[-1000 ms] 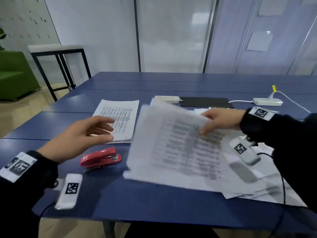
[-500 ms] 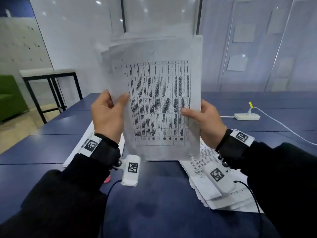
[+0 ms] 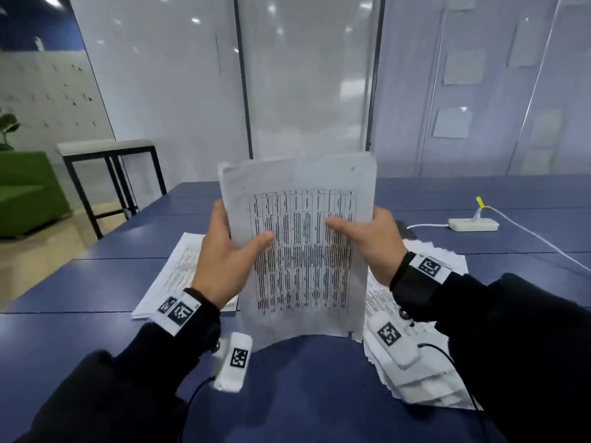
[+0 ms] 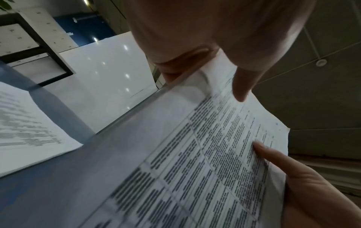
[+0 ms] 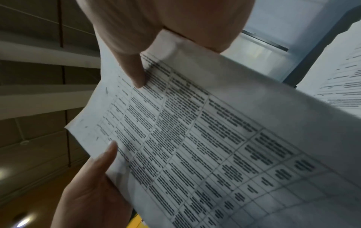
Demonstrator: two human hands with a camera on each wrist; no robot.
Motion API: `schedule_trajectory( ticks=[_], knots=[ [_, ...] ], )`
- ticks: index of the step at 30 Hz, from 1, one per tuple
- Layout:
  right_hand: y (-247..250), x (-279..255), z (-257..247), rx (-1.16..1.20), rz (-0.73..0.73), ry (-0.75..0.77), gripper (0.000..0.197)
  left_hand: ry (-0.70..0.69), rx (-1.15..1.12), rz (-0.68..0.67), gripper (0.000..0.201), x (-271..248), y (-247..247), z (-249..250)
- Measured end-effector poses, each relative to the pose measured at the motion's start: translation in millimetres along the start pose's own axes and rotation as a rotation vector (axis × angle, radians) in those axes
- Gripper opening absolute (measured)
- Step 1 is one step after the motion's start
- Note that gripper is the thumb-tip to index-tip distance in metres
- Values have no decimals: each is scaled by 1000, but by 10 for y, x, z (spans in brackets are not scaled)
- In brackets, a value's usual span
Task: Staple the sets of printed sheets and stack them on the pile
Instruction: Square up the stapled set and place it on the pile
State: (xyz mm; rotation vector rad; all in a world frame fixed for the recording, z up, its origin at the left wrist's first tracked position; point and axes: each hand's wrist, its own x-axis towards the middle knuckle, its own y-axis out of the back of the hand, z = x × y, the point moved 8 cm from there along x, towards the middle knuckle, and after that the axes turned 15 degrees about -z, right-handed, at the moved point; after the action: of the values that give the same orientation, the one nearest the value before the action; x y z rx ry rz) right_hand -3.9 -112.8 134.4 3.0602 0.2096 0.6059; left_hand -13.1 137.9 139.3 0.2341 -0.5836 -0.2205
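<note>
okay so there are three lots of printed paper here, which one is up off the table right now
The table-printed set, upright, gripped by the left hand and right hand. The other two lie flat.

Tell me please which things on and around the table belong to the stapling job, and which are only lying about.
For the job:
- set of printed sheets, upright, gripped by left hand and right hand
- neat pile at left
- loose sheets at right

Lying about:
- white power strip and cable
- black-legged stool
- green sofa
</note>
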Motion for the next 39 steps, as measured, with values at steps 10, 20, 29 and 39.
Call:
schedule_trajectory(
  ticks=[10,20,29,39],
  knots=[
    [-47,147,-177,46,-32,40,33,40,-71,88,78,202,210,63],
    [-127,193,-255,19,44,114,13,-42,-187,132,27,266,226,96],
    [-141,176,-173,44,34,43,17,-23,-162,96,43,199,232,59],
    [-165,97,64,-36,44,-37,19,114,-189,116,21,84,136,-217]
  ],
)
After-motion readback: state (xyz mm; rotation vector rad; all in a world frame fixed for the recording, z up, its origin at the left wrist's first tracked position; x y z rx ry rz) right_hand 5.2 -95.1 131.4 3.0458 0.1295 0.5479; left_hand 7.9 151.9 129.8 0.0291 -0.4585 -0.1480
